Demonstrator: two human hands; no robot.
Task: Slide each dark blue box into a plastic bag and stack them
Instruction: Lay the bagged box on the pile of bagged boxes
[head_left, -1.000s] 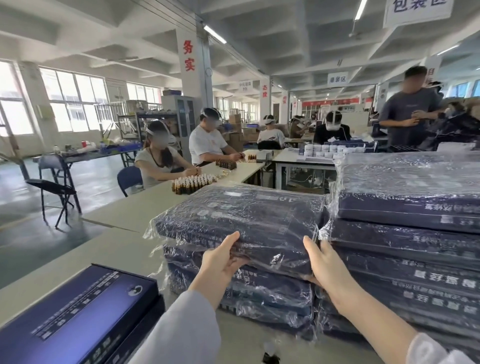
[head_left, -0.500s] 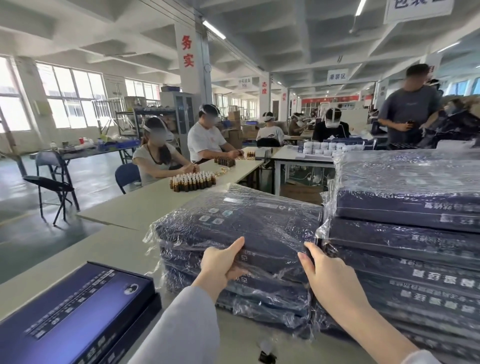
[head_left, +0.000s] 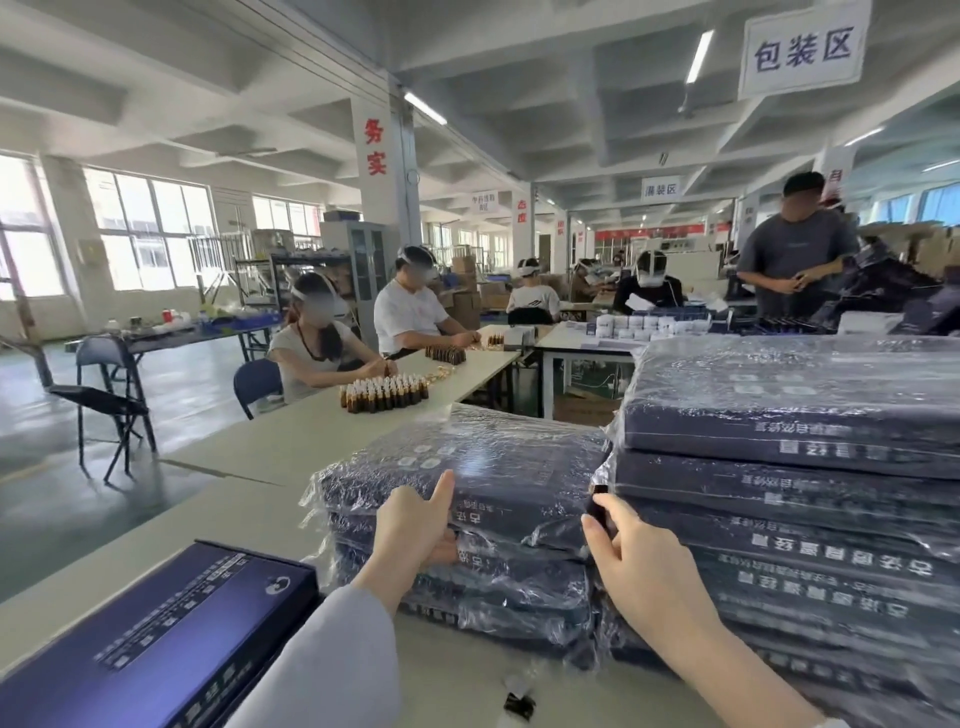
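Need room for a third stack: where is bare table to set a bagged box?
Best: the bare table left of the shorter stack, between the unbagged box and the bottles. Crowded on the right: the taller stack abuts the shorter one, whose top box the left hand and right hand hold.

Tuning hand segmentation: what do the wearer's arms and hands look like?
Left hand and right hand are bare: no gloves, rings or watch visible. Left sleeve: long, loose, pale grey, down to the wrist. Right forearm uncovered; a pale cuff sliver at the frame's bottom edge.
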